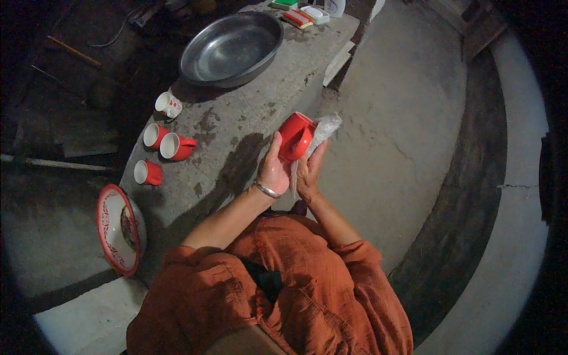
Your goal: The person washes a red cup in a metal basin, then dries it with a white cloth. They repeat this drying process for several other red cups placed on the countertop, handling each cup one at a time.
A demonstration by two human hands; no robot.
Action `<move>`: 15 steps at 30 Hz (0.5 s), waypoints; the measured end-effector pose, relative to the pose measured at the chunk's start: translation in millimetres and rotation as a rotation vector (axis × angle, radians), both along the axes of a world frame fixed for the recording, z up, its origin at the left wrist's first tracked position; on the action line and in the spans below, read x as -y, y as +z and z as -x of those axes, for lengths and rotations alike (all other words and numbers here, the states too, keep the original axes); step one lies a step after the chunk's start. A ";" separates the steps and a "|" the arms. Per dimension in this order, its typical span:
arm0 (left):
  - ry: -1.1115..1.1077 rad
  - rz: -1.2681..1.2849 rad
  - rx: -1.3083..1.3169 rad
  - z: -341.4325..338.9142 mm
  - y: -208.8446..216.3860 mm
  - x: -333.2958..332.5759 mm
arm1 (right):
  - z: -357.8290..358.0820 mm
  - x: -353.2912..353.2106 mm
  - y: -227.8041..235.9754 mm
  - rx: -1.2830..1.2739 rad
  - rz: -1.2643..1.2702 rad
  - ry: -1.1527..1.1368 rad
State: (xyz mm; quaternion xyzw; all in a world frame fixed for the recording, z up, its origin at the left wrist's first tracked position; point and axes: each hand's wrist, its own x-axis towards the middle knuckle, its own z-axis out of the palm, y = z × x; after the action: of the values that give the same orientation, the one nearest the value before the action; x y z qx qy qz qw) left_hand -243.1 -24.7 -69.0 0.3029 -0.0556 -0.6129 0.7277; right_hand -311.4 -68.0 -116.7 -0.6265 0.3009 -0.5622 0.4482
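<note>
A red mug (292,134) is held up in front of me, past the right edge of the concrete slab. My left hand (274,171) is closed around its left side, and a silver bangle circles that wrist. On the mug's other side, by the handle, my right hand (309,171) grips a crumpled, whitish see-through sheet (326,128) that looks like plastic. A strip of this sheet hangs down between my hands. Part of the right fingers is hidden behind the mug and the sheet.
On the concrete slab (231,118) stand a large metal basin (234,50), a patterned white mug (171,106) and several red mugs (182,148). A red-rimmed enamel basin (135,228) leans at the left. A red brush-like block (297,19) and a soap dish (316,16) lie far back.
</note>
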 end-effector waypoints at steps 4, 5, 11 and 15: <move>0.017 -0.043 0.035 2.6 -3.7 -4.4 | 0.1 -3.6 19.5 0.227 -0.291 0.143; -0.003 -0.017 0.039 3.9 -2.9 -6.5 | 1.9 -2.1 20.8 0.205 -0.329 0.144; -0.174 0.039 0.018 -20.0 -6.1 -22.7 | 25.6 28.1 43.7 0.359 -0.887 0.482; -0.303 0.059 0.064 -31.2 -1.3 -29.0 | 35.1 35.8 49.3 0.322 -0.966 0.670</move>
State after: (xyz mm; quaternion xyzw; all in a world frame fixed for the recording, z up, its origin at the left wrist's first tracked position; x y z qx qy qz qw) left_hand -211.9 4.3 -70.4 0.2889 -0.1415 -0.7037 0.6334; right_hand -346.5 -103.7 -67.4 -0.3202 0.2370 -0.2781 0.8740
